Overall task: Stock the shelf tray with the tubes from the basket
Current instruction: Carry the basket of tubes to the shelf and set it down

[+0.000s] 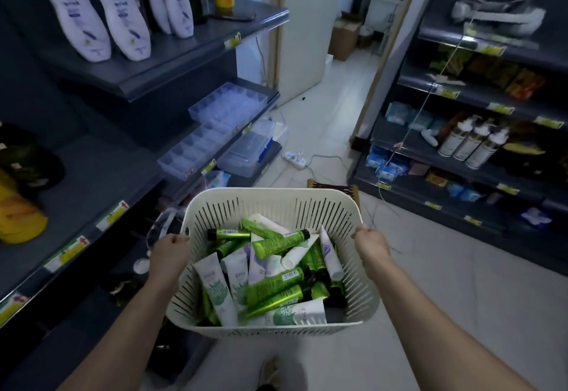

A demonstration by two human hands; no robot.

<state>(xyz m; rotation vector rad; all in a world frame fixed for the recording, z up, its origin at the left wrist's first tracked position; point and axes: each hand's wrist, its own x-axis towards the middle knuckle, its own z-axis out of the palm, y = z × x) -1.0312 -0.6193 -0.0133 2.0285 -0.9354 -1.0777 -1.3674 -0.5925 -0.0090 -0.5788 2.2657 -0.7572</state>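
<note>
Carrying step, judging by the grip, with no tube in a tray that I can see. Left shelf unit (pixel 101 169) runs from 7 to 11 o'clock of the view. Basket (pixel 307 206) sits at 6 o'clock, looks held clear of the floor, roughly level. Two clear divided trays stand on the shelf's front edge at about 11 o'clock from the basket: farther tray (pixel 227 104) and nearer tray (pixel 193 147), side by side, compartments look empty. Can't tell which one is the target. Left hand (pixel 170 247) grips the rim at 9 o'clock and right hand (pixel 370 241) at 3 o'clock, fingers of both curled tight over the rim, fingertips hidden. Tubes (pixel 276 283) all lie inside the basket, green and white, piled loose and crossing, some caps up against the wall. My read: both hands are tied up, so park the basket on a bare part of the shelf at 9 o'clock, just beside the trays, before picking. Hold it level on the way, or the pile slides. Take the top tubes first and lay caps one way per compartment. Power strip (pixel 295 158) and its cables lie on the floor at 12 o'clock, so step short of them.
</note>
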